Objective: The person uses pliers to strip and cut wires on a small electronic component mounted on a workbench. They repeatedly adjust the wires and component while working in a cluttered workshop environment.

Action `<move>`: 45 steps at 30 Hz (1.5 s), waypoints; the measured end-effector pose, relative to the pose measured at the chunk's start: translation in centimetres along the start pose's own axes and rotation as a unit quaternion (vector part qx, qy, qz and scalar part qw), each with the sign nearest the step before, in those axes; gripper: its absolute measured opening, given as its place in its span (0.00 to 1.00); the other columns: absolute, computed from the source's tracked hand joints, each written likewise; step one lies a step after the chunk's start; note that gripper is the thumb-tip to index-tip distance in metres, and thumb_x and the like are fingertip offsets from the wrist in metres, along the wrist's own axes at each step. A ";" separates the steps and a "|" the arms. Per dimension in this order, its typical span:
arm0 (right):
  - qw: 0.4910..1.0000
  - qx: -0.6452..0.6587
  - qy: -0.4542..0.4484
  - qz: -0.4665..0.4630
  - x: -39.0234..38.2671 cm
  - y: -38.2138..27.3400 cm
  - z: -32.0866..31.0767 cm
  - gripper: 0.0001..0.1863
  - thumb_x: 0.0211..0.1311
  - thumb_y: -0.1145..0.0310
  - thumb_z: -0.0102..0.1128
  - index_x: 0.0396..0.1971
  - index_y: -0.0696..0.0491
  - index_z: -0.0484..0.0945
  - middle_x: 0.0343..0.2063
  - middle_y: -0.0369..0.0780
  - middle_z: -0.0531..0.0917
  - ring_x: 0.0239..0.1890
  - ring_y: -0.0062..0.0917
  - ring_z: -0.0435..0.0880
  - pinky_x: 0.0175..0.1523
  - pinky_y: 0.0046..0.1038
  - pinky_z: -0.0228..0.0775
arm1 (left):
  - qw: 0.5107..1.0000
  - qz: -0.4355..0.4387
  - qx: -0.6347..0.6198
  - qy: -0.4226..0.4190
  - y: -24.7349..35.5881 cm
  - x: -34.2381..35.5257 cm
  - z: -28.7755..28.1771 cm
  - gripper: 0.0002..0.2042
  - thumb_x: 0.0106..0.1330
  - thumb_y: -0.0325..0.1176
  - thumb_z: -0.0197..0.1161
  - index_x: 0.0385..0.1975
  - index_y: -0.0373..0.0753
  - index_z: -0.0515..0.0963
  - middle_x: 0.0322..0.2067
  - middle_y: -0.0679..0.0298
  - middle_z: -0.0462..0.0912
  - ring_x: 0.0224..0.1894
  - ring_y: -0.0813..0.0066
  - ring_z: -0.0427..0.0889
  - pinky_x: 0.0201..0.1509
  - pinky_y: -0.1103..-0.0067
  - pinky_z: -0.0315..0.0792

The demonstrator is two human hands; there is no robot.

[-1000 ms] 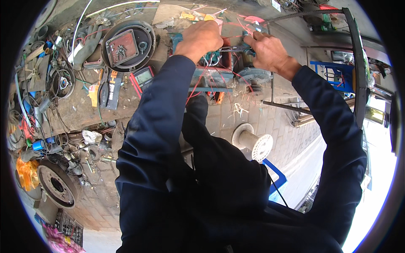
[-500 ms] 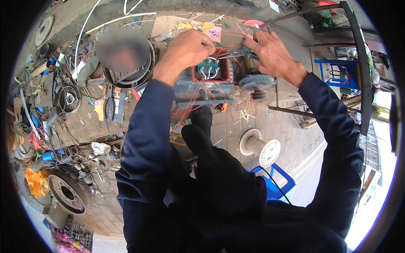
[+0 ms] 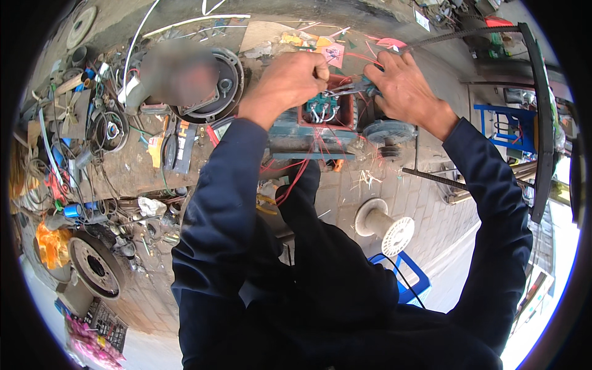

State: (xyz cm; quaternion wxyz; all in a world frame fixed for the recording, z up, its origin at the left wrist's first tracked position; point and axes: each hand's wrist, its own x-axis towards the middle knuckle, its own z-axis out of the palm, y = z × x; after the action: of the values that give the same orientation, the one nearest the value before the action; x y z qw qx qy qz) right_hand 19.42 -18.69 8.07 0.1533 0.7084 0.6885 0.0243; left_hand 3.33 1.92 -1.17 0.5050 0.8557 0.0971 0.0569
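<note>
A red-brown terminal box (image 3: 349, 113) sits on a teal electric motor (image 3: 285, 132) in front of me. Inside it is a green terminal block (image 3: 316, 106) with pale wire ends bent over it. My right hand (image 3: 407, 86) is closed on the handles of pliers (image 3: 345, 91), whose narrow jaws reach left over the box. My left hand (image 3: 290, 83) is pinched at the box's upper left, beside the jaw tips; what lies between its fingers is hidden. Thin red wires (image 3: 301, 179) hang from the box toward my leg.
Right of the box lies a round grey motor part (image 3: 390, 131). A white spool (image 3: 376, 222) and a blue stool (image 3: 412, 280) stand nearer me. Metal parts, a cutter (image 3: 169, 151) and a large round housing (image 3: 229, 83) crowd the left. A dark metal frame (image 3: 539, 123) stands at right.
The whole view has shifted, so the box, motor and both hands appear farther right and slightly lower. The hanging red wires now drape farther down over my leg. The pliers stay in my right hand.
</note>
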 end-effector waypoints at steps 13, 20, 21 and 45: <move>1.000 0.010 -0.008 -0.028 1.2 0.4 -0.5 0.25 0.50 0.67 0.75 0.50 0.50 0.78 0.46 0.47 0.77 0.54 0.43 0.78 0.57 0.43 0.66 | 0.997 -0.001 0.053 0.056 -0.1 0.1 1.2 0.03 0.58 0.30 0.68 0.30 0.44 0.83 0.31 0.58 0.88 0.38 0.50 0.87 0.42 0.61 0.78; 0.998 -0.024 0.020 -0.062 2.4 0.8 -0.4 0.24 0.48 0.70 0.74 0.48 0.48 0.78 0.46 0.46 0.76 0.54 0.41 0.77 0.53 0.41 0.64 | 0.998 0.035 0.056 0.007 -0.6 0.4 0.7 0.05 0.60 0.34 0.72 0.35 0.48 0.90 0.35 0.59 0.91 0.42 0.55 0.90 0.47 0.63 0.81; 0.997 -0.023 0.034 -0.071 2.5 0.9 -0.4 0.24 0.48 0.70 0.73 0.48 0.48 0.78 0.46 0.45 0.76 0.54 0.41 0.77 0.53 0.40 0.64 | 0.998 0.037 0.058 0.002 -0.6 0.4 0.6 0.07 0.60 0.35 0.73 0.37 0.49 0.90 0.36 0.59 0.91 0.43 0.55 0.90 0.48 0.63 0.81; 0.990 -0.091 -0.102 -0.024 2.9 -1.1 -2.5 0.19 0.51 0.69 0.70 0.44 0.51 0.77 0.42 0.48 0.81 0.49 0.44 0.84 0.54 0.43 0.75 | 0.998 -0.013 0.063 -0.020 -0.2 1.2 1.1 0.09 0.58 0.30 0.71 0.37 0.48 0.93 0.37 0.60 0.92 0.44 0.57 0.91 0.50 0.65 0.82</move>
State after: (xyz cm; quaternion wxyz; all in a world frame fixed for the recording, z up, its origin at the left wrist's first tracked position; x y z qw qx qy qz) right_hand 17.92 -15.36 9.68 0.2869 0.6739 0.6808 0.0104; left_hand 4.72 1.36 -1.90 0.4524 0.8855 0.1020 0.0272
